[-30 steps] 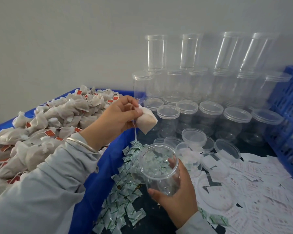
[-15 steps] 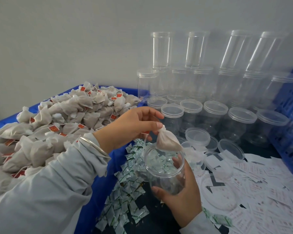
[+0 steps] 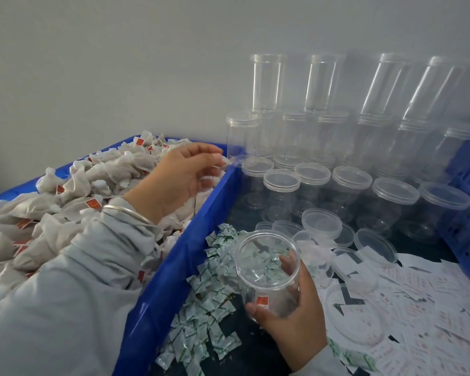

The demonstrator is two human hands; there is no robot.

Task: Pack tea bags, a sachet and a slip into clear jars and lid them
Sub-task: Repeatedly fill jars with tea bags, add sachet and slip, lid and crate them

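A: State the grip of each hand.
B: The right hand (image 3: 291,318) grasps an open clear jar (image 3: 266,275), thumb on the near wall, fingers on the right wall. The left hand (image 3: 179,180) hangs over the far right corner of the blue bin (image 3: 179,270); its fingers are loosely bent. Whether the fingertips pinch anything cannot be told.

A: Location of the jar and its contents?
B: The jar is held tilted above the green-and-white sachets (image 3: 206,308), just right of the bin wall. A red tag (image 3: 263,300) shows through its lower wall.

A: Surrounding stock?
B: Tea bags (image 3: 73,191) fill the bin at left. Loose lids (image 3: 322,223) lie just beyond the jar. Lidded jars (image 3: 347,185) stand in rows at the far right, stacked against the wall. Paper slips (image 3: 423,308) cover the table at the near right.
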